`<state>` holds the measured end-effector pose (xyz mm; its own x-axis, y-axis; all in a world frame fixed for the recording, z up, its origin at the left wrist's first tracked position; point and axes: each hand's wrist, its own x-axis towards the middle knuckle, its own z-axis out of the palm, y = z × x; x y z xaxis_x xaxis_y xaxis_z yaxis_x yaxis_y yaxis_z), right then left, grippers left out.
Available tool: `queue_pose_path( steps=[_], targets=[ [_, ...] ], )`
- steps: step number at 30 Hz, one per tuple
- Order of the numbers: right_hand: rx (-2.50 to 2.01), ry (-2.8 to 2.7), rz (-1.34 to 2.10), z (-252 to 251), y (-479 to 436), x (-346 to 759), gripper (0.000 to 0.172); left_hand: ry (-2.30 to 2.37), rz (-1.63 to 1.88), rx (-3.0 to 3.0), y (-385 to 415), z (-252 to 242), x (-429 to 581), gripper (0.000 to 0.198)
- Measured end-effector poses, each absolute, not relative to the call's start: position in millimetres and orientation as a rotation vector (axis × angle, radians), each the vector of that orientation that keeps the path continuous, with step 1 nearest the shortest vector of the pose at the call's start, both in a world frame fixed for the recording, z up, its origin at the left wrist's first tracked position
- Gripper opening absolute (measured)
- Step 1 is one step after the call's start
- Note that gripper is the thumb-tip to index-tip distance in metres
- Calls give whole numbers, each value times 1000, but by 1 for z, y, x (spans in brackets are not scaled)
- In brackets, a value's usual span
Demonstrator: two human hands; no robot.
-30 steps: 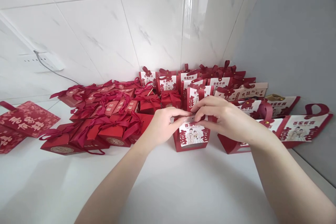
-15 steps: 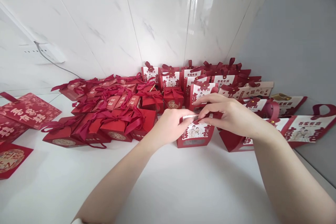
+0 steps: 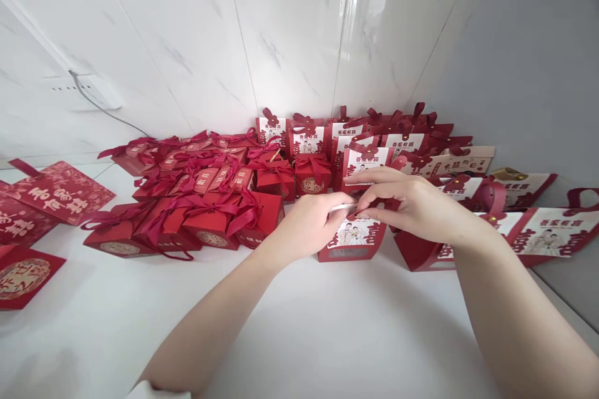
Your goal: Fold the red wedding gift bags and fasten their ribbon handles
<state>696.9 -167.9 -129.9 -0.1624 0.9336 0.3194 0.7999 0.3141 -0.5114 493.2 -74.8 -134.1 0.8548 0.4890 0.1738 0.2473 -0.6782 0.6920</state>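
A small red gift box (image 3: 353, 240) with a white printed front stands on the white surface at the middle. My left hand (image 3: 311, 224) is closed on the left part of its top edge, where a thin white strip shows between thumb and fingers. My right hand (image 3: 397, 202) pinches the top edge from the right, its fingertips close to my left thumb. The fingers hide most of the box's top. Directly behind my hands stands another box (image 3: 367, 162) with a red flower-shaped clasp.
Red boxes with ribbon bows (image 3: 210, 221) stand in rows to the left. Printed red and white boxes (image 3: 545, 230) crowd the right beside a grey panel (image 3: 538, 93). More red boxes (image 3: 58, 193) are at the far left. A tiled wall (image 3: 290, 31) rises behind.
The view has shifted slightly, so the scene sits a little farther right. Both hands remain at the box's top, with only small finger movement.
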Motion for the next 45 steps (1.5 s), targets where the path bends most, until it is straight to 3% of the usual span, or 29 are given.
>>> queue_pose_path(
  steps=[20,30,36,45],
  targets=[
    [-1540,-1975,314,-128,-168,694,3,647,498,2364,-76,-146,503,20],
    [-1535,-1598,-807,-134,-160,684,5,866,737,2236,-53,-154,501,20],
    [-1346,-1951,-309,-169,-137,676,17,948,782,2323,-45,-157,499,17],
    [-1315,-1863,-417,-185,-129,667,14,875,703,2331,-48,-151,498,14]
  ],
)
